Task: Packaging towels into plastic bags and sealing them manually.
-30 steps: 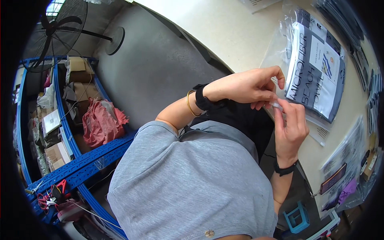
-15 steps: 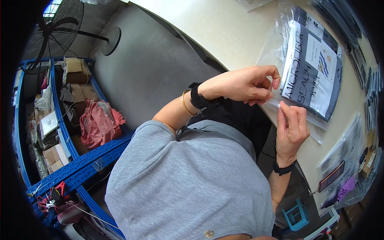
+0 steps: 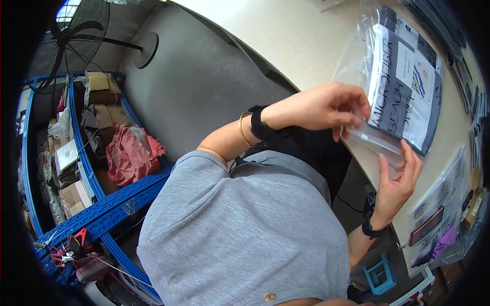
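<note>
A flat packaged towel [image 3: 408, 86], grey and white with a printed front, lies inside a clear plastic bag [image 3: 352, 66] on the table. At the bag's near end, my left hand [image 3: 334, 109] is closed, pinching the corner of the transparent flap [image 3: 375, 138]. My right hand [image 3: 398, 178] is at the other end of that flap, its thumb and fingers apart. Its fingertips touch the plastic by the package's lower right corner. Glare on the plastic hides the exact contact.
The pale table [image 3: 286, 41] runs along the right. More bagged packages [image 3: 434, 188] lie there beside a dark phone [image 3: 426, 226] and a purple cloth [image 3: 444, 242]. A blue shelf rack [image 3: 92, 204] with boxes stands left, a fan [image 3: 64, 38] behind it, a blue stool [image 3: 380, 275] below.
My right hand has moved right and down along the flap, from a pinch close to my left hand to a spread grip farther away. My left hand has shifted slightly right.
</note>
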The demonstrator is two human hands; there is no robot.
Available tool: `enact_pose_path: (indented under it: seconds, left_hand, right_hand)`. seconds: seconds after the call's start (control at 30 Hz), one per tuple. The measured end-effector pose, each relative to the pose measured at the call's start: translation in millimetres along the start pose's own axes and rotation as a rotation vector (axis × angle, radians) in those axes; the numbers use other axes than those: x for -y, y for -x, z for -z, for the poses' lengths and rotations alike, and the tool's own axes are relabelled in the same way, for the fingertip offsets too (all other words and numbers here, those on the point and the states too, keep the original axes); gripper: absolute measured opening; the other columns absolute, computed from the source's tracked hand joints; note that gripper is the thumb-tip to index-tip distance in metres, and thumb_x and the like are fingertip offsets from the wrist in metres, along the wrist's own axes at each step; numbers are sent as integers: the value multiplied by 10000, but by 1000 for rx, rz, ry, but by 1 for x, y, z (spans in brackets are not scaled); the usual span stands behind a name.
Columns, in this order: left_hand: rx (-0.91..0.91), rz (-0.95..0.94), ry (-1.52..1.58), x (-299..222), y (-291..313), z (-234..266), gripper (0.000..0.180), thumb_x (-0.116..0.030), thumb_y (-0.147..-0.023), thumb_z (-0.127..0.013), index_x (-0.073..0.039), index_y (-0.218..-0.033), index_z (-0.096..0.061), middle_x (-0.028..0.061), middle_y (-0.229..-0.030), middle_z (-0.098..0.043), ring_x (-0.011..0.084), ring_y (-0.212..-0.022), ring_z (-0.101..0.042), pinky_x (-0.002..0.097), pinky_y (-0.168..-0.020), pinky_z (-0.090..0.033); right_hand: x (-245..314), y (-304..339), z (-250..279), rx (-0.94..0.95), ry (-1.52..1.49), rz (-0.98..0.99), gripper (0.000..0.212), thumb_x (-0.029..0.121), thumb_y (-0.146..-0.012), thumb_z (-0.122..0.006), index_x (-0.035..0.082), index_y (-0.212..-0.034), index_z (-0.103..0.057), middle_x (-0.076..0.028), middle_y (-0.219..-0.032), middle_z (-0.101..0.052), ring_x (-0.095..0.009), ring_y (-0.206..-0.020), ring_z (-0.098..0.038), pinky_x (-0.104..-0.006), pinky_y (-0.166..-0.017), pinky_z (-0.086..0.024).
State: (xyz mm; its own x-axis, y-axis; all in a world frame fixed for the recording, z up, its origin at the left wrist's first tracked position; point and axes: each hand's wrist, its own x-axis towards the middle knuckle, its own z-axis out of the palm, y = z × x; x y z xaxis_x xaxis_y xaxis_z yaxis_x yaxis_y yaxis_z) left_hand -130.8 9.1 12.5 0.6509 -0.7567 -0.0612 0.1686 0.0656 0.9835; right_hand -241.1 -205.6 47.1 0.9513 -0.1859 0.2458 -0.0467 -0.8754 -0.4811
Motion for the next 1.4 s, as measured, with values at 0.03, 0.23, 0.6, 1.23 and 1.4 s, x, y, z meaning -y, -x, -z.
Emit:
enact_pose_path:
  seconds: [0.03,0.23,0.6,1.23,1.4]
  left_hand:
    - [27,-86,-3,-3,1,-5,176,-41,-876,-560,8,-1041,-521,95,-850,-642,148,-699,-647,239,-567,-518]
    - [335,-581,-274,-26,-7,-29,296,-84,-841,-641,-2,-1101,-526,71,-948,-652,171,-842,-642,282,-707,-523]
    - [-305,-691,-276,-24,-28,7,597,-174,-752,-785,-9,-1238,-480,120,-1055,-608,176,-962,-595,275,-800,-495]
    - [-65,42,-182,-31,-26,-5,460,-190,-827,-716,-8,-1191,-501,16,-810,-601,56,-662,-561,194,-491,-453]
    - [-79,43,-209,-29,-32,-16,419,-156,-851,-688,-6,-1194,-500,15,-837,-590,51,-684,-554,189,-499,-452]
  right_hand:
    - [3,-3,-2,-74,36,94,407,43,-757,-723,67,-1151,-621,-23,-906,-552,-122,-669,-466,-244,-581,-404]
    - [0,-26,13,-176,102,326,505,158,-797,-695,98,-1278,-553,-52,-929,-596,-174,-767,-558,-286,-634,-458]
    - [-33,11,72,-391,-1035,-646,521,482,-966,-422,7,-995,-637,-54,-739,-622,-30,-346,-339,-159,-307,-250]
    - [-57,14,46,-133,-1191,-750,197,277,-918,-601,94,-858,-556,42,-593,-527,-16,-332,-349,-173,-282,-212]
    - [-78,23,41,-159,-1290,-789,137,206,-895,-631,102,-935,-551,42,-667,-548,-11,-368,-372,-168,-298,-226]
